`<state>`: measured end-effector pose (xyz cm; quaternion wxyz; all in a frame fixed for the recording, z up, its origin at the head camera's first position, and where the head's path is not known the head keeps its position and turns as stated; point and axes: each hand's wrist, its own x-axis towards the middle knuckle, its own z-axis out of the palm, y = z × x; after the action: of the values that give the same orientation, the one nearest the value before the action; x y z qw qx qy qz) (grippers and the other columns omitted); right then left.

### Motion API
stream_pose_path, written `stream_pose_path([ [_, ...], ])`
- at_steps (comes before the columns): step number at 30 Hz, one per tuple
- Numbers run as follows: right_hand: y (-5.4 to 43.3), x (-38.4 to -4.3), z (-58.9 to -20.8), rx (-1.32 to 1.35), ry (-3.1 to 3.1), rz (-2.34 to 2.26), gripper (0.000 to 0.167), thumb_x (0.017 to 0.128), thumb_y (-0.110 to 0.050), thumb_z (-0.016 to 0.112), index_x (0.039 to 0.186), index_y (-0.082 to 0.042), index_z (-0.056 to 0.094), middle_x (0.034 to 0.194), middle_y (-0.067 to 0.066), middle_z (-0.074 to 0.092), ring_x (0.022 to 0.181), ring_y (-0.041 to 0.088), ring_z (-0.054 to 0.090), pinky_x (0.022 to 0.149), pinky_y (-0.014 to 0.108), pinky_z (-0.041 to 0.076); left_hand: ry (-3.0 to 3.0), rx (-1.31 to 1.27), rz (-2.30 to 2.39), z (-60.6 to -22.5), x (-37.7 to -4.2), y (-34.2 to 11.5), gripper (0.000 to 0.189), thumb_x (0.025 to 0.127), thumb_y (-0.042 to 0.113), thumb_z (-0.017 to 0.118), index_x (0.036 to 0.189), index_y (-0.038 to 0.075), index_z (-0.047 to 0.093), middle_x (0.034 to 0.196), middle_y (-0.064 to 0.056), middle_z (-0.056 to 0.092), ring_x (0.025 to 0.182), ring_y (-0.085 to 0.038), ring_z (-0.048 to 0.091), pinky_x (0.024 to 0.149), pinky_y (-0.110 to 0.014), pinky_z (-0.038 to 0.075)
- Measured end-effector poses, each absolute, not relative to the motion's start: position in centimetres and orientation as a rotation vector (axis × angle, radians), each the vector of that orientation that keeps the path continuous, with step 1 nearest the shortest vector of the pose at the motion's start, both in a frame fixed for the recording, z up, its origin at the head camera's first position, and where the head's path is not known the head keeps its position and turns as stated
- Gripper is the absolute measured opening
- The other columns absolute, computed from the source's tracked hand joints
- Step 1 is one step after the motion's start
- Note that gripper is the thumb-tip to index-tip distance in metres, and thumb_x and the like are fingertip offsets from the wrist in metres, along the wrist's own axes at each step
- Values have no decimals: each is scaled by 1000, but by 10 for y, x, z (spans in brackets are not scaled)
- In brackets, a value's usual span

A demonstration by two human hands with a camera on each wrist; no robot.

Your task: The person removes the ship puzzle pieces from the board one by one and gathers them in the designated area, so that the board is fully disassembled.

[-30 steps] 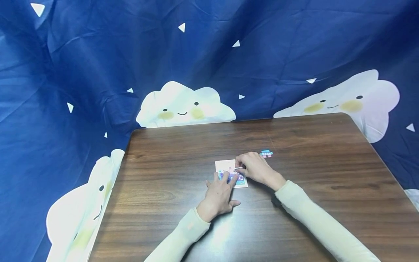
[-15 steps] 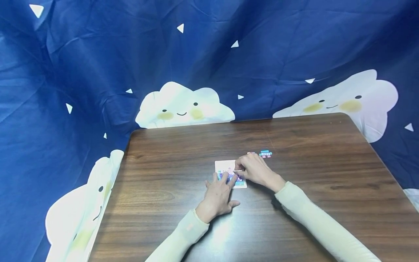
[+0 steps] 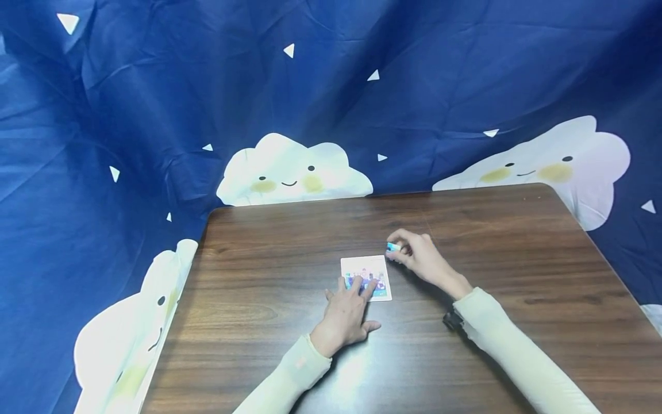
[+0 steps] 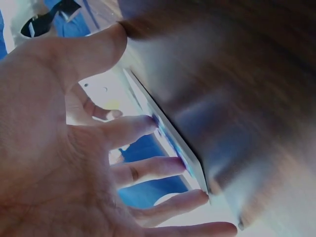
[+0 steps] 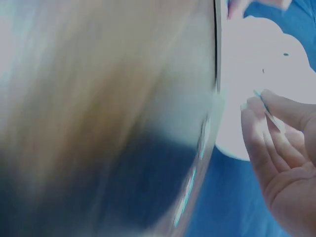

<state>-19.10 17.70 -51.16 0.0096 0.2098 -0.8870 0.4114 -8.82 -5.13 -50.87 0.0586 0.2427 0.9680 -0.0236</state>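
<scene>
A white square board printed with a purple, pink and blue picture lies on the brown table. My left hand rests its spread fingertips on the board's near part, covering some of the picture; the left wrist view shows the fingers straight against the thin board. Just beyond the board's right corner, my right hand pinches a small flat blue and white piece between thumb and fingers. In the right wrist view that piece appears almost edge-on, so its printed face is hidden.
In the right wrist view, thin teal-edged pieces lie flat on the table; my right hand hides them in the head view. The wooden table ends at a dark blue curtain with clouds. A black device is under the right cuff.
My right hand has left the board, moving right and away from me, a small blue piece now visible in its pinch. The left hand stays on the board.
</scene>
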Motion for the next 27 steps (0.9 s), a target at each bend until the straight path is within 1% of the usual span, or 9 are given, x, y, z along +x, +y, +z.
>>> stream_pose_path([
  [2,188,-194,-511,592,-2737,1314,24,90,-9,81,110,-4,69,82,8,77,63,24,70,52,25,54,2941,732,-72,-510,-87,-52,96,83,72,72,162,29,38,145,-5,54,127,-38,55,85,-64,59],
  [5,205,-196,-509,522,-2701,1224,20,90,-8,81,107,-5,71,83,7,77,67,22,71,57,23,55,2955,735,-73,-510,-85,-52,96,83,72,71,162,29,38,145,-5,54,127,-38,56,85,-64,59],
  [9,224,-198,-507,440,-2667,1092,15,92,-8,78,107,-6,76,82,7,77,72,16,70,63,18,52,2966,733,-68,-511,-84,-51,96,83,72,71,162,29,38,147,-5,54,128,-38,56,86,-65,58],
  [13,240,-200,-506,291,-2684,1079,14,94,-10,76,108,-6,77,84,9,78,71,9,66,62,12,46,2972,720,-65,-512,-83,-51,95,83,71,71,162,30,39,150,-7,54,130,-39,55,88,-66,58],
  [16,250,-200,-505,179,-2718,1091,16,93,-11,77,108,-4,76,87,12,78,70,1,61,61,9,44,2969,714,-70,-512,-82,-52,93,84,71,71,161,30,39,151,-7,53,132,-39,55,90,-66,57],
  [20,261,-201,-507,95,-2770,1122,18,91,-10,78,107,-2,74,90,15,77,71,-4,58,61,9,46,2964,707,-71,-512,-81,-52,91,84,71,71,160,29,42,152,-8,53,135,-40,54,91,-66,57],
  [27,267,-202,-510,67,-2829,1188,19,92,-8,76,108,1,71,94,20,78,69,-5,62,59,13,52,2944,696,-48,-513,-80,-52,88,86,70,69,159,28,42,155,-12,51,139,-44,52,95,-68,55],
])
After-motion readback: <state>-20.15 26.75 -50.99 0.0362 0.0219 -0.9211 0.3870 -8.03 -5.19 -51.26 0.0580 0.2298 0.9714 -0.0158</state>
